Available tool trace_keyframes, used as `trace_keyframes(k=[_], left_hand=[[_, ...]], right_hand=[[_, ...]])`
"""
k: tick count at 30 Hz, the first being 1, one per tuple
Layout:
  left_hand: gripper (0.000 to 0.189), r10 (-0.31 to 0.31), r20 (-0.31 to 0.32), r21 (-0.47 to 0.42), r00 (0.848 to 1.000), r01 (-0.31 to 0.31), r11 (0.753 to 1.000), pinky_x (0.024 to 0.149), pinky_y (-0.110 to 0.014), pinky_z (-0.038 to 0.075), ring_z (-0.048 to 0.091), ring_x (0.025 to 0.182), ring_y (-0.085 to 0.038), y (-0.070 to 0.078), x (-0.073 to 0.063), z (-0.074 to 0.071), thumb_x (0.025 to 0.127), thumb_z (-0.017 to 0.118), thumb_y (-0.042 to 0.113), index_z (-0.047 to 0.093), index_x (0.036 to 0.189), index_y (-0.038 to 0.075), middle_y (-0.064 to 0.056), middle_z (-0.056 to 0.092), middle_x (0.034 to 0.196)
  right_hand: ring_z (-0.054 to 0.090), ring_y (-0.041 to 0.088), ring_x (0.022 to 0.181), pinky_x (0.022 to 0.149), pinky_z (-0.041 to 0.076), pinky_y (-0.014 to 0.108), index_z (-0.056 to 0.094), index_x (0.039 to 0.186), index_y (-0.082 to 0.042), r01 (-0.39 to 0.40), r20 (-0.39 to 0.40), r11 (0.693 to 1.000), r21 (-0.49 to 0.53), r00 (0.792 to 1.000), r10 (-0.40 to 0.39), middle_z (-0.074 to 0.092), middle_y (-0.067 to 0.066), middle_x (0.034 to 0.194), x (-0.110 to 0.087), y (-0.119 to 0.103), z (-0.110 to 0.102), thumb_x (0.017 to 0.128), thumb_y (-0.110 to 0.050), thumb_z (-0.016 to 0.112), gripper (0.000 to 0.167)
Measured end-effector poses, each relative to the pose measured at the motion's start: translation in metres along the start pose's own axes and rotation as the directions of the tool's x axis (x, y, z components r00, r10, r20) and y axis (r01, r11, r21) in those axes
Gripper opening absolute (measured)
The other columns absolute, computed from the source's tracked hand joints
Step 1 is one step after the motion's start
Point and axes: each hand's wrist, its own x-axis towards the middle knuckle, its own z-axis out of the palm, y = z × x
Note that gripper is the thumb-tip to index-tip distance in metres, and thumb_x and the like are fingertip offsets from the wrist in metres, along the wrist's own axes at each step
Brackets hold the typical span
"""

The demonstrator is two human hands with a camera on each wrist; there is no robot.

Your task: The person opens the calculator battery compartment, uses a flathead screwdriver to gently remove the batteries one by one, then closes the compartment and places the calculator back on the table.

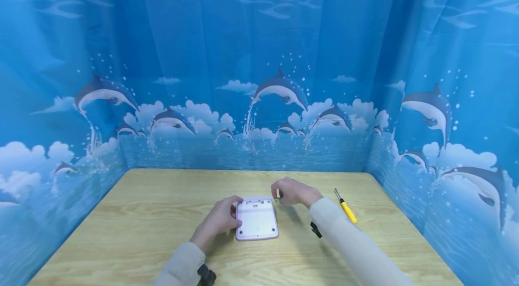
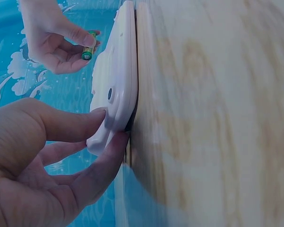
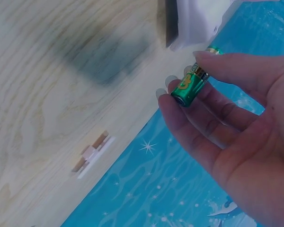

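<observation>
A white flat plastic device [image 1: 257, 222] with rounded corners lies on the wooden table, showing an open battery compartment [image 1: 255, 203] near its far edge and dark round feet near its near corners. My left hand [image 1: 224, 216] pinches the device's left edge; in the left wrist view the thumb presses its upper face and a finger sits under the rim. Just off the far right corner, my right hand [image 1: 289, 191] holds a small green battery [image 3: 191, 85] between thumb and fingers. The battery is raised above the table, apart from the compartment.
A yellow-handled screwdriver [image 1: 348, 211] lies on the table [image 1: 162, 214] to the right, beyond my right forearm. A small whitish plastic cover [image 3: 92, 153] rests near the table edge in the right wrist view. A blue dolphin-print curtain [image 1: 259, 52] surrounds the table's back and sides.
</observation>
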Motion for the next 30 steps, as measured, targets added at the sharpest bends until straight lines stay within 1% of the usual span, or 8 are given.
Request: trace_keyframes(k=[4,8,15,20,23,27,30], left_hand=[[0.067,-0.006,-0.001,0.000,1.000,0.006,1.000,0.078,-0.037,0.057,0.059,0.083,-0.018,0.000,0.000,0.001,0.075,0.084,0.000,0.061,0.137,0.006,-0.010,0.067,0.102],[0.067,-0.003,-0.002,0.003,1.000,0.003,1.000,0.078,-0.037,0.057,0.059,0.083,-0.018,0.000,0.000,0.001,0.074,0.084,-0.001,0.061,0.137,0.006,-0.010,0.067,0.102],[0.067,-0.015,0.002,0.001,1.000,0.015,1.000,0.079,-0.038,0.057,0.060,0.083,-0.018,0.002,-0.001,-0.001,0.075,0.084,-0.001,0.061,0.138,0.007,-0.011,0.067,0.104],[0.068,-0.002,0.002,0.005,1.000,0.002,1.000,0.079,-0.038,0.057,0.060,0.083,-0.018,0.002,-0.001,-0.001,0.074,0.084,-0.001,0.061,0.137,0.006,-0.011,0.067,0.103],[0.067,0.003,0.004,0.013,1.000,-0.003,1.000,0.077,-0.037,0.056,0.059,0.083,-0.017,0.001,0.000,-0.001,0.075,0.084,-0.001,0.061,0.137,0.006,-0.010,0.067,0.102],[0.065,-0.007,0.004,0.026,1.000,0.007,1.000,0.073,-0.034,0.053,0.058,0.081,-0.017,0.002,0.001,-0.001,0.077,0.084,0.000,0.061,0.138,0.006,-0.009,0.066,0.100],[0.065,-0.010,0.004,0.029,1.000,0.010,1.000,0.073,-0.033,0.053,0.058,0.081,-0.017,0.002,0.001,0.000,0.078,0.084,0.000,0.061,0.138,0.006,-0.009,0.066,0.100]], right_hand=[[0.055,0.014,0.074,0.066,0.046,0.030,0.072,0.100,-0.011,-0.006,0.007,1.000,0.010,1.000,0.006,0.066,0.001,0.086,-0.002,0.006,0.001,0.087,0.008,0.067,0.023],[0.056,0.014,0.074,0.066,0.047,0.030,0.072,0.101,-0.010,-0.007,0.006,1.000,0.008,1.000,0.007,0.066,0.001,0.086,-0.005,0.010,0.001,0.086,0.008,0.068,0.024],[0.057,0.013,0.076,0.068,0.049,0.030,0.073,0.100,-0.011,-0.040,0.005,0.999,-0.009,0.999,0.040,0.065,-0.003,0.087,-0.008,0.015,0.000,0.084,0.009,0.070,0.026],[0.058,0.014,0.076,0.068,0.050,0.031,0.073,0.098,-0.012,-0.062,0.023,0.998,0.009,0.998,0.062,0.066,-0.002,0.086,-0.011,0.019,-0.001,0.086,0.009,0.069,0.025],[0.059,0.015,0.075,0.068,0.051,0.032,0.073,0.097,-0.013,-0.073,0.028,0.997,0.015,0.997,0.073,0.066,-0.001,0.085,-0.013,0.021,0.000,0.086,0.011,0.069,0.026],[0.059,0.014,0.076,0.070,0.053,0.032,0.073,0.097,-0.012,-0.079,0.021,0.997,0.011,0.997,0.079,0.067,-0.002,0.088,-0.016,0.025,0.000,0.084,0.013,0.069,0.029],[0.059,0.014,0.078,0.070,0.053,0.031,0.074,0.097,-0.013,-0.085,0.022,0.996,0.007,0.996,0.085,0.067,-0.002,0.089,-0.017,0.028,0.001,0.083,0.012,0.070,0.029]])
